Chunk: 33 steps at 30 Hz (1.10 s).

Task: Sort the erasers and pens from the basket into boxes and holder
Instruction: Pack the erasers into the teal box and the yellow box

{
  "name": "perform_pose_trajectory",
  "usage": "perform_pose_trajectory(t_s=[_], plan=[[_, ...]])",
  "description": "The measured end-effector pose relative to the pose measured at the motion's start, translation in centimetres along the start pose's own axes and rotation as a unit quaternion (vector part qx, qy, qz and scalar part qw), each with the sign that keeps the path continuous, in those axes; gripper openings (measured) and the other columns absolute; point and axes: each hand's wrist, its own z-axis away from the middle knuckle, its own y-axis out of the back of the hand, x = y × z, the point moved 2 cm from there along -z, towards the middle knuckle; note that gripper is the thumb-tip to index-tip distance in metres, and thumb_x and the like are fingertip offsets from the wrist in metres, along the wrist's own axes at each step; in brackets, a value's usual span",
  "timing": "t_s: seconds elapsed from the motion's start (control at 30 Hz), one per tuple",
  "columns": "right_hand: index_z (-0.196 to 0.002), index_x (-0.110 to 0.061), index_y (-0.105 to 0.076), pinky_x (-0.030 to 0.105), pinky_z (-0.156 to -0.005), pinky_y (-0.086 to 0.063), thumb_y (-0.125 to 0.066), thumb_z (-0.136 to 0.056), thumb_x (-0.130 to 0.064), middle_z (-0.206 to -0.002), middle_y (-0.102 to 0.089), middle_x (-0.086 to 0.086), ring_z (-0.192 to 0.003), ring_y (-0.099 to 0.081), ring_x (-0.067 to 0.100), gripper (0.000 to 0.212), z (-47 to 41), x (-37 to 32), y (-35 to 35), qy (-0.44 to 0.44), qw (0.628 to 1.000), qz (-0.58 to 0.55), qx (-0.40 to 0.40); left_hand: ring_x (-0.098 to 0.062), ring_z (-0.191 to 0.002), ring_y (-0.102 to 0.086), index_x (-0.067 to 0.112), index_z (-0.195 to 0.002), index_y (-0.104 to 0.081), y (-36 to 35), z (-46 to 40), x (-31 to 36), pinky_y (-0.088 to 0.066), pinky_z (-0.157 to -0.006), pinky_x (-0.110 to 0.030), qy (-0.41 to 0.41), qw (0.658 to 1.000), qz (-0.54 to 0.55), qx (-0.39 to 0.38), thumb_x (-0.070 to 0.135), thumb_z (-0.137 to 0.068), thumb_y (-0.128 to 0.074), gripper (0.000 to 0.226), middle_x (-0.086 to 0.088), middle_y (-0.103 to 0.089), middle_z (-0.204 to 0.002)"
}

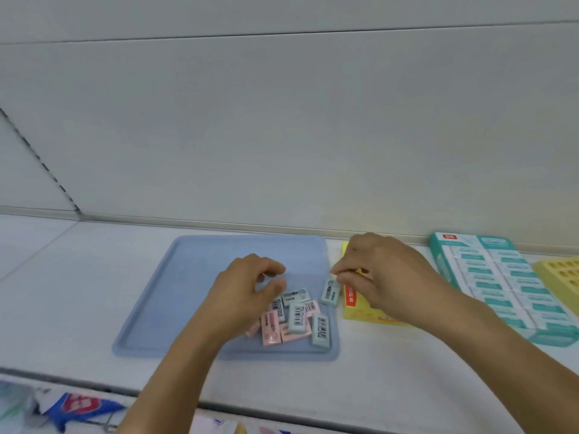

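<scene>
A flat blue tray [188,292] holds a pile of pink erasers [271,328] and pale blue erasers [297,317] near its front right corner. My left hand [247,292] hovers over the pile's left side; its fingers are loosely curled, thumb and forefinger apart, with nothing between them. My right hand [382,277] pinches the top of one pale blue eraser [330,292], which hangs tilted over the tray's right edge. Under that hand lies a yellow box [360,314] with a red label. A teal box [501,286] to the right is filled with rows of wrapped erasers.
A yellow gridded holder [560,277] stands at the far right edge. The white shelf [94,261] runs back to a grey wall. Below the shelf's front edge hang packaged goods [78,405].
</scene>
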Motion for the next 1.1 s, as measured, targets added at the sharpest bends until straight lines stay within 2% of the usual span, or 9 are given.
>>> perform_pose_trajectory(t_s=[0.17,0.27,0.4,0.5,0.6,0.73,0.87,0.97,1.1], plan=[[-0.127,-0.032,-0.057,0.033,-0.084,-0.030,-0.055,-0.091,-0.030,-0.119,-0.053,-0.004,-0.115,-0.042,0.018,0.036,-2.9,-2.1,-3.4,0.055,0.986,0.095,-0.128,-0.010,-0.101,-0.051,0.031,-0.098,-0.064,0.5,0.0,-0.4,-0.044,-0.090,-0.032,0.029,0.987,-0.135,-0.076,0.046,-0.085,-0.067,0.021,0.010,-0.053,-0.097],[-0.114,-0.026,-0.059,0.034,-0.076,-0.027,-0.054,-0.088,-0.028,-0.111,-0.053,-0.001,-0.109,-0.044,0.021,0.026,-3.3,-2.1,-4.0,0.066,0.978,0.134,-0.145,-0.011,-0.094,-0.053,0.027,-0.089,-0.063,0.7,-0.3,-0.1,-0.046,-0.084,-0.030,0.035,0.987,-0.127,-0.093,0.042,-0.084,-0.069,0.016,0.010,-0.055,-0.092],[-0.114,-0.026,-0.056,0.035,-0.080,-0.028,-0.055,-0.086,-0.028,-0.111,-0.051,-0.003,-0.107,-0.042,0.019,0.028,-3.2,-1.6,-3.5,0.058,0.971,0.144,-0.184,-0.006,-0.073,-0.057,0.024,-0.083,-0.060,0.9,-0.3,-0.2,-0.045,-0.068,-0.024,0.062,0.987,-0.074,-0.125,0.035,-0.085,-0.071,0.016,0.011,-0.062,-0.080],[-0.113,-0.027,-0.055,0.033,-0.080,-0.027,-0.055,-0.085,-0.020,-0.110,-0.050,-0.005,-0.105,-0.043,0.018,0.030,-3.3,-1.1,-3.3,0.055,0.970,0.130,-0.200,-0.010,-0.077,-0.057,0.023,-0.086,-0.056,0.9,-0.4,-0.3,-0.046,-0.072,-0.028,0.057,0.990,-0.055,-0.114,0.027,-0.090,-0.066,0.011,0.010,-0.061,-0.082],[-0.111,-0.027,-0.055,0.031,-0.080,-0.030,-0.051,-0.083,-0.009,-0.111,-0.051,-0.005,-0.104,-0.047,0.020,0.033,-3.5,-0.9,-3.5,0.055,0.974,0.116,-0.187,-0.010,-0.078,-0.057,0.024,-0.101,-0.055,0.8,-0.3,-0.4,-0.049,-0.076,-0.030,0.060,0.990,-0.012,-0.128,0.032,-0.090,-0.066,0.018,0.011,-0.059,-0.084],[-0.113,-0.027,-0.056,0.030,-0.080,-0.039,-0.055,-0.083,-0.014,-0.110,-0.052,-0.007,-0.102,-0.047,0.019,0.033,-3.8,-0.2,-3.6,0.037,0.984,0.073,-0.158,-0.010,-0.081,-0.064,0.026,-0.094,-0.062,1.0,-0.5,-0.3,-0.053,-0.078,-0.031,0.075,0.984,-0.027,-0.158,0.044,-0.078,-0.077,0.028,0.010,-0.066,-0.086],[-0.111,-0.024,-0.066,0.024,-0.085,-0.042,-0.060,-0.083,-0.017,-0.104,-0.051,-0.010,-0.101,-0.045,0.007,0.030,-3.9,0.5,-3.2,-0.018,0.992,-0.105,-0.069,-0.009,-0.076,-0.065,0.022,-0.086,-0.068,0.9,-0.8,0.2,-0.053,-0.072,-0.029,0.076,0.983,-0.046,-0.159,0.038,-0.079,-0.077,0.019,0.008,-0.070,-0.079],[-0.097,-0.025,-0.072,0.016,-0.078,-0.038,-0.063,-0.087,-0.021,-0.096,-0.052,-0.011,-0.094,-0.047,0.001,0.014,-3.7,0.8,-3.2,-0.044,0.983,-0.178,-0.029,-0.010,-0.073,-0.063,0.019,-0.084,-0.067,1.1,-0.8,0.1,-0.050,-0.068,-0.028,0.078,0.983,-0.053,-0.159,0.040,-0.079,-0.077,0.023,0.005,-0.071,-0.079],[-0.077,-0.025,-0.068,0.024,-0.069,-0.043,-0.069,-0.086,-0.029,-0.084,-0.059,-0.001,-0.070,-0.052,0.005,0.010,-3.6,1.1,-3.0,-0.123,0.959,-0.256,0.018,-0.012,-0.071,-0.063,0.018,-0.082,-0.064,1.3,-0.6,-0.2,-0.053,-0.069,-0.035,0.072,0.983,-0.028,-0.169,0.037,-0.079,-0.077,0.023,0.001,-0.071,-0.081]])
